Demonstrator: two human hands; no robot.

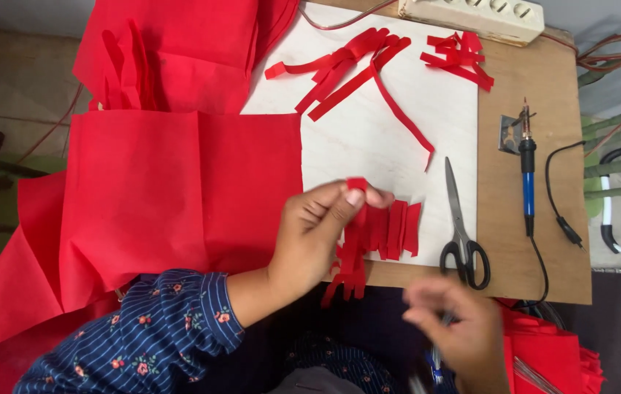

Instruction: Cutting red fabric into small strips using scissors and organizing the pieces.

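My left hand (317, 233) pinches a bundle of short red fabric strips (387, 230) near the front edge of the white board (369, 138); the strips fan out to the right and hang down below my fingers. My right hand (456, 328) is blurred below the table edge, close to my lap, and seems to hold a thin dark object that I cannot make out. Black-handled scissors (462, 226) lie shut on the board just right of the strips.
Large red fabric sheets (157, 182) cover the left side of the wooden table (537, 241). Loose long red strips (358, 69) and a smaller pile (460, 57) lie at the back. A blue-handled soldering iron (527, 171) rests at right, a power strip (471, 14) behind.
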